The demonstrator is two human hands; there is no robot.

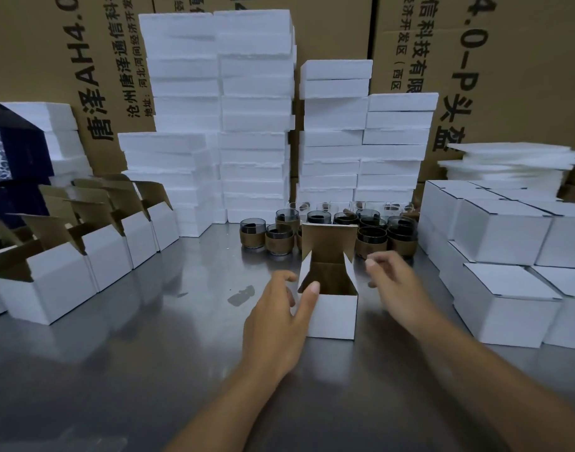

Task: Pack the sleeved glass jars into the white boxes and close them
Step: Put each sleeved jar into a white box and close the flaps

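An open white box (333,316) stands in the middle of the steel table (149,353), its brown lid flap up at the back. My left hand (279,321) holds the box's left front corner, thumb on the rim. My right hand (397,288) hovers just right of the box, fingers loosely curled, holding nothing. Several dark glass jars with brown sleeves (279,238) stand in a cluster behind the box. I cannot see inside the box.
A row of open white boxes (61,275) lines the left side. Closed white boxes (504,236) are stacked at the right. White foam blocks (253,125) pile up behind the jars, in front of large brown cartons (508,60).
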